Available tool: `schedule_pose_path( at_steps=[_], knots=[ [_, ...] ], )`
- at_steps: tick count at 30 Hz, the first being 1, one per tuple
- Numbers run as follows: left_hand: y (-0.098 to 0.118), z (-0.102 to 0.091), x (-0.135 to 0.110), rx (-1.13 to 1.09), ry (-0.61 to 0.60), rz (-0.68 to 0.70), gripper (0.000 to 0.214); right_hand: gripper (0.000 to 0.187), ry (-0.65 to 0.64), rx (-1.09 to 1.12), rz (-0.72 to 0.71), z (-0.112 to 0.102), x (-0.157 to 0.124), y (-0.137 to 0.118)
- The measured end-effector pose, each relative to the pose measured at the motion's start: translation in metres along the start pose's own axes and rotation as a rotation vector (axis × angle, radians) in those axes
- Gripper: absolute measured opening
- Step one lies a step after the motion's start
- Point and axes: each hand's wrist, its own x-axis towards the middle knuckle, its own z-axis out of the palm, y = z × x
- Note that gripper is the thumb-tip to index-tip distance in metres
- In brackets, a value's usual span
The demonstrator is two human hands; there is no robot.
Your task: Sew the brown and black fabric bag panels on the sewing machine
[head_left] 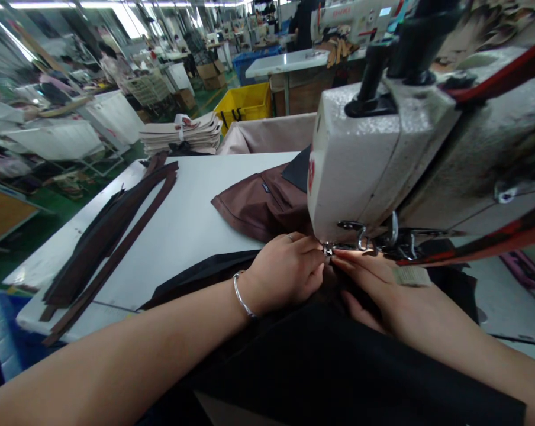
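Note:
Under the head of a white sewing machine (356,160) lies a piece of dark fabric (321,355), black with brown parts, spilling toward me over the table edge. My left hand (289,269) is closed on the fabric just left of the presser foot (328,251), fingers curled and thumb pressed in. On the other side of the foot, my right hand (374,281) lies on the fabric with fingers stretched out, their tips close to the foot. A brown fabric panel (265,201) with a small dark label spreads behind my left hand. The needle's tip is hard to make out.
Brown and black fabric strips (112,236) lie at the left of the white table (196,225). Beyond its far edge are a stack of pale cut pieces (183,133) and a yellow crate (245,103). Other people work at machines in the background.

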Motion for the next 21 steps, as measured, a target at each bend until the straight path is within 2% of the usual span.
schedule_pose_path(
  at_steps=[8, 13, 18, 21],
  knots=[
    [-0.0009, -0.0007, 0.0013, -0.021, 0.034, -0.007, 0.015, 0.047, 0.012, 0.023, 0.011, 0.0010, 0.0007, 0.0009],
    [-0.0015, -0.0048, 0.0010, -0.023, 0.027, -0.015, 0.014, 0.049, 0.006, 0.061, 0.023, 0.0003, -0.0004, 0.0012],
    [-0.0018, 0.0019, 0.0008, -0.020, 0.036, -0.023, 0.014, 0.049, -0.002, 0.070, 0.033, 0.0024, 0.0009, -0.0031],
    [0.0012, -0.0008, 0.0027, -0.019, 0.013, -0.039, 0.013, 0.050, -0.017, 0.102, 0.052, 0.0037, 0.0041, 0.0032]
  ],
)
